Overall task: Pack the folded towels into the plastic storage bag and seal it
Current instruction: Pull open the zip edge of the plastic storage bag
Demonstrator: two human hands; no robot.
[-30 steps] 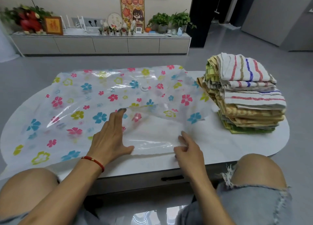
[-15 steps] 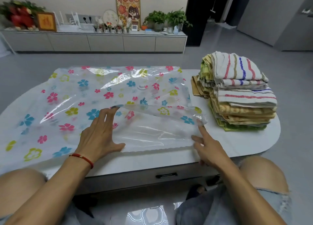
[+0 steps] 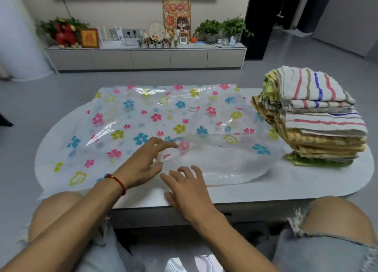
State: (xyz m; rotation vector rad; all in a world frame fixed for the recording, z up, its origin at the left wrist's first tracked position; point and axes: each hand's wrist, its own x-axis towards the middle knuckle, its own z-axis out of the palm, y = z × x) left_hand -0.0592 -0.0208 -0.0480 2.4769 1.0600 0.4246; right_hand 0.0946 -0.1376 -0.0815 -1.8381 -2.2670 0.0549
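Observation:
A clear plastic storage bag (image 3: 126, 116) printed with coloured flowers lies spread across the white oval table (image 3: 306, 181). Its mouth faces me, the upper layer slightly raised near the middle. A tall stack of folded towels (image 3: 315, 118), striped white ones on top and yellow and green ones below, stands at the table's right end. My left hand (image 3: 141, 163), with a red cord at the wrist, rests with spread fingers at the bag's near edge. My right hand (image 3: 188, 192) lies flat beside it on the clear lower layer, fingers apart.
A round valve (image 3: 192, 108) sits on the bag's upper face. My knees in torn denim shorts (image 3: 319, 247) are against the table's front edge. A long low sideboard (image 3: 145, 56) with plants and frames runs along the far wall across grey floor.
My right hand has moved left from the bag's right corner to beside my left hand. The raised upper layer of the bag has sunk lower. My view has shifted slightly.

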